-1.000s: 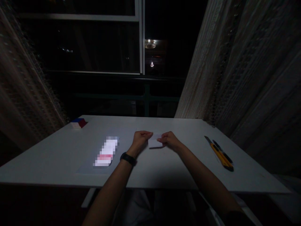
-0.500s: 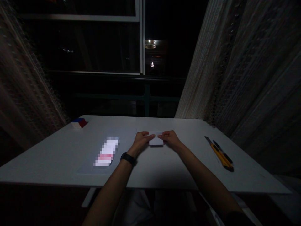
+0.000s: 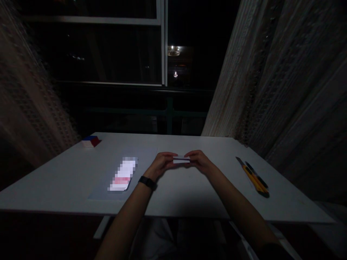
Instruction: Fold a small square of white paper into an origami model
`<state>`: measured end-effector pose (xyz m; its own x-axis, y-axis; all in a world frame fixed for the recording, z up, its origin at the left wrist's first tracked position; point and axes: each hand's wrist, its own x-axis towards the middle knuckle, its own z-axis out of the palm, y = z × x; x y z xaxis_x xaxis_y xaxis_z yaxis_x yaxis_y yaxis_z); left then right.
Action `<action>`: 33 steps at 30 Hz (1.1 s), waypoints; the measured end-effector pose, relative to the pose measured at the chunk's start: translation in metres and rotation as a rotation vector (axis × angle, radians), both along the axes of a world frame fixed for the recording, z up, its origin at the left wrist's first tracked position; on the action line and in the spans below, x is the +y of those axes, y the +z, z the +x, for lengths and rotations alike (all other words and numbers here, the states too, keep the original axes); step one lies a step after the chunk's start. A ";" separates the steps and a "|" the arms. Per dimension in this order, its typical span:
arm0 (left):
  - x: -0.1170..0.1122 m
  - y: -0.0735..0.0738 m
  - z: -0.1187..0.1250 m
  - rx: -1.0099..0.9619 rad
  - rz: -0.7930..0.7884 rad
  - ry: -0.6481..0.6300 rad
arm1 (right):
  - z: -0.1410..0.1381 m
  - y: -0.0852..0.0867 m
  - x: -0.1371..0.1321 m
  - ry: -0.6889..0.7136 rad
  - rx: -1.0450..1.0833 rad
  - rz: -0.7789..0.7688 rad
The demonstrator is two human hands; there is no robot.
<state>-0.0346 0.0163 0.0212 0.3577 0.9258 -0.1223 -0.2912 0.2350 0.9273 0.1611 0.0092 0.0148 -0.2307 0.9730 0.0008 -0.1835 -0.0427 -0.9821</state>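
A small piece of white paper (image 3: 181, 161), with a dark line running across it, is held just above the table between both hands. My left hand (image 3: 162, 162) pinches its left end, fingers closed. My right hand (image 3: 200, 160) grips the right end in the same way. It looks folded, though the dim light hides the detail. A dark band is on my left wrist.
On the white table (image 3: 67, 180), a lit phone (image 3: 124, 174) with a blurred screen lies on a pale sheet (image 3: 101, 191) at left. Behind it stands a blue, red and white cube (image 3: 90, 141). A yellow utility knife (image 3: 255, 179) and a dark pen (image 3: 257, 175) lie at right.
The paper has turned from a broad, flat face to a narrow strip with a dark line. My thumbs have moved from its top face down toward its near edge.
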 end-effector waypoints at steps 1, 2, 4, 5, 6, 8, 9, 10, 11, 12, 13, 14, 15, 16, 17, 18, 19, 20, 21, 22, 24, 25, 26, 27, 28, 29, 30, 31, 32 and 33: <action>0.000 0.001 0.000 -0.017 -0.003 0.002 | 0.000 0.000 0.000 0.005 -0.001 0.008; 0.000 0.001 -0.001 -0.033 -0.008 0.006 | -0.002 0.000 0.001 -0.003 -0.006 0.020; -0.001 0.003 0.000 -0.071 -0.017 0.006 | -0.004 0.000 0.001 -0.047 -0.014 0.049; -0.002 0.003 0.000 -0.087 -0.012 0.011 | -0.006 0.000 0.001 -0.073 -0.013 0.065; -0.002 0.003 0.001 -0.093 -0.001 0.021 | -0.007 0.000 0.001 -0.094 -0.012 0.078; -0.004 0.003 0.002 -0.073 0.034 0.070 | -0.008 0.001 0.000 -0.099 -0.011 0.092; -0.004 0.002 0.003 -0.047 0.047 0.099 | -0.008 0.001 0.000 -0.076 -0.010 0.096; -0.005 0.001 0.004 -0.022 0.059 0.131 | -0.008 0.001 -0.001 -0.039 -0.009 0.096; -0.005 0.001 0.005 -0.003 0.072 0.152 | -0.008 0.001 -0.002 0.005 -0.011 0.096; -0.005 0.000 0.005 0.007 0.087 0.161 | -0.009 0.000 -0.003 0.048 -0.014 0.101; -0.005 0.000 0.005 0.011 0.101 0.161 | -0.010 -0.001 -0.003 0.077 -0.025 0.103; -0.005 0.000 0.005 0.012 0.114 0.150 | -0.012 -0.002 -0.003 0.075 -0.045 0.115; -0.005 0.000 0.005 0.014 0.125 0.133 | -0.014 -0.004 -0.003 0.051 -0.068 0.148; -0.005 0.001 0.004 0.018 0.132 0.119 | -0.017 -0.007 -0.002 0.023 -0.094 0.195; -0.005 0.001 0.004 0.023 0.140 0.110 | -0.019 -0.009 -0.001 0.006 -0.114 0.232; -0.005 0.001 0.004 0.029 0.146 0.109 | -0.022 -0.011 0.001 -0.015 -0.129 0.261; -0.005 0.001 0.004 0.034 0.149 0.118 | -0.024 -0.013 0.002 -0.044 -0.143 0.271; -0.005 0.000 0.004 0.038 0.149 0.134 | -0.026 -0.015 0.004 -0.078 -0.151 0.273; -0.004 0.000 0.005 0.045 0.147 0.153 | -0.028 -0.017 0.005 -0.110 -0.154 0.274; -0.004 -0.001 0.005 0.055 0.146 0.172 | -0.029 -0.018 0.006 -0.131 -0.159 0.272; -0.003 -0.002 0.006 0.086 0.150 0.214 | -0.029 -0.020 0.007 -0.145 -0.184 0.274; -0.003 -0.003 0.007 0.105 0.156 0.232 | -0.029 -0.020 0.007 -0.143 -0.211 0.284; -0.003 -0.003 0.007 0.126 0.163 0.248 | -0.029 -0.020 0.007 -0.147 -0.242 0.303; -0.002 -0.003 0.007 0.147 0.169 0.264 | -0.029 -0.020 0.007 -0.154 -0.275 0.329; -0.002 -0.003 0.008 0.165 0.175 0.273 | -0.029 -0.020 0.007 -0.165 -0.302 0.352; -0.002 -0.003 0.007 0.176 0.183 0.277 | -0.030 -0.019 0.006 -0.179 -0.316 0.361; -0.002 -0.002 0.007 0.175 0.192 0.280 | -0.031 -0.019 0.006 -0.190 -0.309 0.349; -0.003 -0.002 0.007 0.162 0.203 0.282 | -0.033 -0.018 0.005 -0.196 -0.282 0.320; -0.003 -0.001 0.007 0.142 0.215 0.279 | -0.035 -0.018 0.004 -0.202 -0.240 0.280; -0.003 0.000 0.007 0.123 0.227 0.271 | -0.037 -0.018 0.003 -0.207 -0.190 0.236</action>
<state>-0.0277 0.0134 0.0207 0.0918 0.9933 0.0702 -0.1974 -0.0509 0.9790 0.1238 0.0123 -0.0032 -0.0467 0.9772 0.2069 0.0220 0.2081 -0.9779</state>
